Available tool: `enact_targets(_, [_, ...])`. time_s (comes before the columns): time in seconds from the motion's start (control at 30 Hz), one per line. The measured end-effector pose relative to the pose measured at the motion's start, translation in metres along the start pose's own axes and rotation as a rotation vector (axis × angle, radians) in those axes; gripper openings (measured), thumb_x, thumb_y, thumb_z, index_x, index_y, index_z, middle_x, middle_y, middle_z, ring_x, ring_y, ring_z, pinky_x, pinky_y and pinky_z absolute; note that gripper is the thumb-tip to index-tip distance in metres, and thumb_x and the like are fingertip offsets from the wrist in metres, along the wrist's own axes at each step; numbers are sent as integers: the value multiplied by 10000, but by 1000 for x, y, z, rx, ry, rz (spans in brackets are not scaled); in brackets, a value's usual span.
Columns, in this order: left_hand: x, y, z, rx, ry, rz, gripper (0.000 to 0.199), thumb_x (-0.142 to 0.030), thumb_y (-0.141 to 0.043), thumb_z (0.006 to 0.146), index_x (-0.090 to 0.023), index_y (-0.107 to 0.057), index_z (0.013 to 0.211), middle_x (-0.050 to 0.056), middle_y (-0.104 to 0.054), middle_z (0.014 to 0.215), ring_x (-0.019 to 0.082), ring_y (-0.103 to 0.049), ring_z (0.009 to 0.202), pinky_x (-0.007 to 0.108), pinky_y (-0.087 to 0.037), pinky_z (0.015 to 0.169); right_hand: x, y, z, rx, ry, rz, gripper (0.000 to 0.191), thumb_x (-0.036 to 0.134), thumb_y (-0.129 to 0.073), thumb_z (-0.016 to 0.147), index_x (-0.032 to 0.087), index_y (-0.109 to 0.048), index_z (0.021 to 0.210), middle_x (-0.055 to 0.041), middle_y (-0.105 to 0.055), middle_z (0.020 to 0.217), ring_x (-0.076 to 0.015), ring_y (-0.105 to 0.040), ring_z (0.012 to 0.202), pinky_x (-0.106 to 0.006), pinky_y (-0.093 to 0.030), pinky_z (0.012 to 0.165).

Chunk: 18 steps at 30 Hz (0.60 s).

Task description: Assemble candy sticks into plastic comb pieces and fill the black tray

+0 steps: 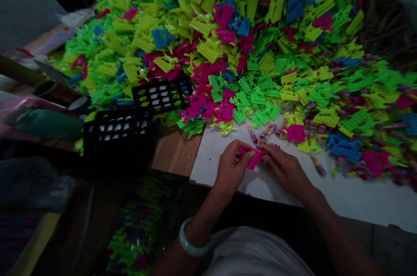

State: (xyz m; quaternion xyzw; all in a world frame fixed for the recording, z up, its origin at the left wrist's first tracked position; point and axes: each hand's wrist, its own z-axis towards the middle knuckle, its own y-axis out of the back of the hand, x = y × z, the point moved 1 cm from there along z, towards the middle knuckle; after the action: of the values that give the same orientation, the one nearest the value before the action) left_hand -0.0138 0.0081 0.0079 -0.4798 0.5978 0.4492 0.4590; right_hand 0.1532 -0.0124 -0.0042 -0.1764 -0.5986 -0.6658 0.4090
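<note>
Near the front of the white board, my left hand (232, 166) pinches a magenta plastic toy piece (254, 159) with a slatted, comb-like face. My right hand (286, 171) is closed at the piece's right side, its fingertips on a small red thing (263, 151) that touches or nearly touches the magenta piece. The rest of that red thing is hidden by the fingers. Just beyond my hands lie small colourful wrapped tubes (252, 134), and another tube (318, 166) rests to the right. Magenta and green pieces lie close behind them.
A large heap of green, yellow, blue and magenta plastic pieces (208, 28) covers the back. Black perforated crates (110, 130) stand at the left. More mixed pieces and tubes lie right on the white board (365, 200). Below the edge is another pile (133, 228).
</note>
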Motion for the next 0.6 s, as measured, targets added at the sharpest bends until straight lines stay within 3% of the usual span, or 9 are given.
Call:
enact_targets(0.17, [4,-6,-4,-106,-17,83,85,-282,-549,829,-198,-534,834,16,-564,841,172,-531,843,289,-404,764,-2,-7,1,-32,116,-107,310,220,-405,954,183,-556,1223,-125,-668,1102,-233,-644,1008,-397,-551,873])
enact_targets(0.3, [2,-6,-3,-91,-21,166,39,-231,-534,819,-197,-518,808,12,-551,828,176,-524,844,304,-393,778,-4,-13,-1,24,176,-81,305,176,-392,947,177,-536,1216,-123,-675,1049,-225,-655,954,-372,-560,823])
enact_targets(0.43, [-3,-6,0,-78,-46,198,23,-207,-542,804,-200,-532,784,3,-549,794,172,-524,827,297,-394,762,1,-12,-4,80,131,-35,300,235,-379,975,183,-490,1249,-117,-661,1077,-214,-647,961,-344,-553,804])
enact_targets(0.5, [-5,-8,3,-63,-9,135,22,-212,-546,800,-201,-538,783,-4,-550,785,164,-526,806,284,-401,741,7,-9,-4,91,87,-91,404,345,-428,965,176,-417,1332,-138,-635,1140,-245,-636,998,-377,-549,808])
enact_targets(0.6, [-5,-13,5,-53,81,4,37,-230,-553,791,-201,-530,791,-18,-539,765,144,-516,739,263,-407,685,14,-6,0,51,56,-266,709,492,-510,900,122,-253,1447,-193,-608,1188,-306,-641,979,-415,-551,754])
